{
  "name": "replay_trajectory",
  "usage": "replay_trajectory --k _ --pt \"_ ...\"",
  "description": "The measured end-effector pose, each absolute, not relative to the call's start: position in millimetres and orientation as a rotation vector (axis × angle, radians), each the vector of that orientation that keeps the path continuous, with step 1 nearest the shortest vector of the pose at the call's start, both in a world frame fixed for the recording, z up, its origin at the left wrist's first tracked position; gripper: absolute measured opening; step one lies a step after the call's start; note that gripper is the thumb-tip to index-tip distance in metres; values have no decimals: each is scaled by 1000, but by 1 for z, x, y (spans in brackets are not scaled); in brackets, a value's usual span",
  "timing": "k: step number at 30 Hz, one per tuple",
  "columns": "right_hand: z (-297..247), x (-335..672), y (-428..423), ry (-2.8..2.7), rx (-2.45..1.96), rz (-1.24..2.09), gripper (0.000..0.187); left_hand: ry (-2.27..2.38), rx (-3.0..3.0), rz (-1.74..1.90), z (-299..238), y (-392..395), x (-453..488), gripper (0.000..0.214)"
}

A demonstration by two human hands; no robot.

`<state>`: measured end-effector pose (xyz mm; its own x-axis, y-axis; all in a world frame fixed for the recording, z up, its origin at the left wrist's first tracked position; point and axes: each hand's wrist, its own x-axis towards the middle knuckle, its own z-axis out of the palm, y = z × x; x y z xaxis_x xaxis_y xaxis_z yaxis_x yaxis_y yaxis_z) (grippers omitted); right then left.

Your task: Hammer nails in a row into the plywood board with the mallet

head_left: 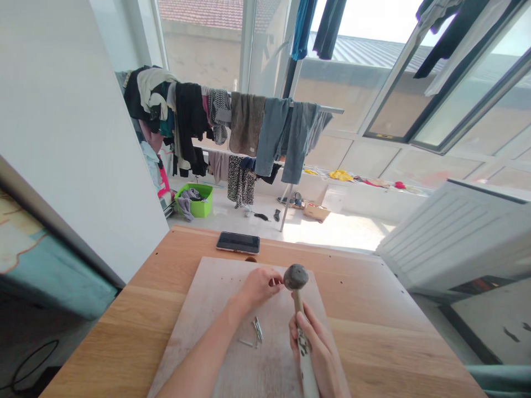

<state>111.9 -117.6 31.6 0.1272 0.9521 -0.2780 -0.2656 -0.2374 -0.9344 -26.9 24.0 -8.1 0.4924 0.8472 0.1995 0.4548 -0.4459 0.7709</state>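
Observation:
My right hand is wrapped round the worn, pale handle of a hammer, held upright with its rounded dark grey head at the top. Just left of that head, my left hand has its thumb and fingertips pinched together over the far part of a pale wooden board. Whatever the pinch holds is too small or hidden to make out. Between my forearms, several metal nails lie loose on the board, one of them apart from the small pile.
The board rests on a wooden table. A black phone lies beyond its far edge. Past the table stand a drying rack with hung clothes and a green basket. A white panel stands at the right.

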Motion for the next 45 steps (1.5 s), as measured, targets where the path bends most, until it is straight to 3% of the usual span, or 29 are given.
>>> replay_trajectory --k 8,38,45 --pt "27 108 -121 -787 -1315 1349 73 1055 2094 758 -4 23 -28 15" --pt "28 114 -118 -938 -1249 1281 71 1091 2086 725 -1 23 -28 15" --pt "-10 133 -165 -842 -1339 1340 82 1103 2091 703 2 20 -30 19"
